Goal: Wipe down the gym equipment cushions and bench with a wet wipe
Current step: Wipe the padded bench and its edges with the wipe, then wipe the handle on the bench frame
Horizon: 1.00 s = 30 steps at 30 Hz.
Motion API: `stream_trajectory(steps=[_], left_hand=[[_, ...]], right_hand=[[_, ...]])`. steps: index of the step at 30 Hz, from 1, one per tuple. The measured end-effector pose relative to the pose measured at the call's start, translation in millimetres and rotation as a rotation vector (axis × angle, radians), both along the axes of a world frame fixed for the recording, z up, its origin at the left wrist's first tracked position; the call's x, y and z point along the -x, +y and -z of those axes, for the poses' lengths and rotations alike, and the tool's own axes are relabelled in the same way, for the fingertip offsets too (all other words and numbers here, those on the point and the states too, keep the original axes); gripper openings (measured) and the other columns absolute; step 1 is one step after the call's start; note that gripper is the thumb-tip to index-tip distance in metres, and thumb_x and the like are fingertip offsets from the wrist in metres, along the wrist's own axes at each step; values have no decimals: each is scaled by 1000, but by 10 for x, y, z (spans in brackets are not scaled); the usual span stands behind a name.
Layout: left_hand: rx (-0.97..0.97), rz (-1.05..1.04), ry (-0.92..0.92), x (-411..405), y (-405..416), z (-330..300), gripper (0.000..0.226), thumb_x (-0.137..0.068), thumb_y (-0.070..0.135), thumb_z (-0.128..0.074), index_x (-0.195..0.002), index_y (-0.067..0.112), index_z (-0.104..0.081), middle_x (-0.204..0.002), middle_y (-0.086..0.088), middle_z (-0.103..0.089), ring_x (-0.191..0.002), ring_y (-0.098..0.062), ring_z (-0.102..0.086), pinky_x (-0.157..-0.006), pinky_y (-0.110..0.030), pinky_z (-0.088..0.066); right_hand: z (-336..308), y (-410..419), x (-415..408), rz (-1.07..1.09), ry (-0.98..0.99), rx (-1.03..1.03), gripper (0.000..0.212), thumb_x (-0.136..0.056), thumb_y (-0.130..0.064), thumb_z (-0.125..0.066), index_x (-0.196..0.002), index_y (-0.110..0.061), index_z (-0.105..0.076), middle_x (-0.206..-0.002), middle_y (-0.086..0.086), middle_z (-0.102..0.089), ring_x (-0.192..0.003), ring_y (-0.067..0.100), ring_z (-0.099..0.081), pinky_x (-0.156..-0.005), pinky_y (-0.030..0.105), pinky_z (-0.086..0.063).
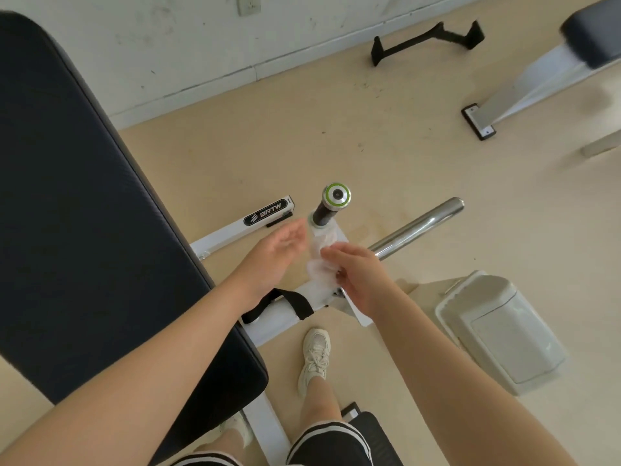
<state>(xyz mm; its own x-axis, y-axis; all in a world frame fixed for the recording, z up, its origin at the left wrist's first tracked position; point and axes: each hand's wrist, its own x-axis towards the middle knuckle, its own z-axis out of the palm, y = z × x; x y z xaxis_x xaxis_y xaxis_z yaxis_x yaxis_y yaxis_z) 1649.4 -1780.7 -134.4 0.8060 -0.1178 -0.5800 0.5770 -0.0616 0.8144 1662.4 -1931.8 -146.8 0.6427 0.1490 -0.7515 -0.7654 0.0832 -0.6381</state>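
A long dark padded bench cushion (84,213) fills the left side and runs from the top left down to the middle bottom. In front of me my right hand (359,280) pinches a white wet wipe (319,260) that hangs crumpled between both hands. My left hand (272,253) is beside the wipe with its fingers relaxed and spread; whether it touches the wipe is unclear. Both hands hover over the white machine frame (279,317), to the right of the cushion. A second dark cushion (594,31) shows at the top right, blurred.
A black grip with a green-ringed chrome end cap (336,196) rises just beyond the hands. A chrome bar (420,227) juts right. A pale plastic bin (497,331) stands on the floor at right. A black handle attachment (426,38) lies by the wall. My shoe (316,358) is below.
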Motion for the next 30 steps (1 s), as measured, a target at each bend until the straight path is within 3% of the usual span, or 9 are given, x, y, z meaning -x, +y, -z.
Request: stream_trajectory(steps=[2,5,9,12,18,24,26,28,30], left_hand=[[24,143,-32,105,7,-134,42,-90,21,-55,-131,23,-47,-123,16,-52,-104,9,-53,-88,-10,-43],[-3,348,-80,296,47,-254,42,-86,19,-63,-127,23,-52,-118,9,-62,-104,2,-59,-94,-20,-45],[-68,441,-141,506,52,-429,35,-81,22,-69,-113,26,-56,-98,0,-69,-89,-6,-64,-80,-16,-48],[-99,569,-210,666,-36,-502,35,-80,16,-70,-111,26,-56,-90,11,-63,-79,-2,-59,-73,-11,-46],[-191,580,-218,843,-414,-545,10,-84,16,-66,-90,15,-59,-100,-1,-62,-85,-19,-65,-79,-33,-55],[-73,442,-2,813,-1184,-510,4,-88,4,-58,-85,6,-58,-87,-7,-60,-75,-13,-63,-68,-17,-56],[-56,413,41,773,-1557,-431,6,-89,4,-56,-84,7,-57,-88,-6,-60,-77,-13,-62,-66,-15,-55],[-36,387,110,706,-1971,-339,5,-91,6,-54,-86,6,-56,-89,-8,-60,-78,-14,-61,-67,-16,-54],[-28,410,173,612,-2440,-228,6,-92,5,-50,-91,3,-56,-88,-11,-60,-74,-15,-60,-66,-19,-53]], right_hand=[[-116,-30,165,-8,19,-5,15,-85,-4,-61,-72,-11,-60,-70,5,-57,-63,16,-53,-60,24,-40],[-303,-10,415,62,25,-8,15,-84,0,-61,-86,-14,-56,-77,4,-60,-63,13,-57,-54,20,-43],[-446,86,781,234,-16,-12,22,-84,3,-58,-95,-16,-55,-86,9,-61,-76,23,-57,-72,35,-43],[-507,92,1042,405,-8,17,17,-84,7,-54,-89,-9,-58,-85,13,-60,-75,24,-57,-67,30,-48],[-593,-196,1548,642,-87,-98,15,-88,5,-50,-100,2,-59,-93,17,-63,-85,24,-63,-81,28,-53],[-509,-829,1804,228,-380,566,36,-79,-27,-72,-113,-20,-63,-112,-14,-53,-106,4,-46,-91,20,-35],[-405,-1114,1796,147,-522,840,43,-74,-29,-76,-113,-19,-64,-126,-4,-45,-109,9,-41,-93,24,-33],[-270,-1466,1727,73,-638,1070,44,-68,-30,-80,-107,-14,-68,-116,8,-52,-95,22,-50,-84,32,-40],[-171,-1855,1595,30,-619,1076,45,-68,-28,-80,-106,-8,-67,-105,12,-57,-85,27,-56,-78,32,-43]])
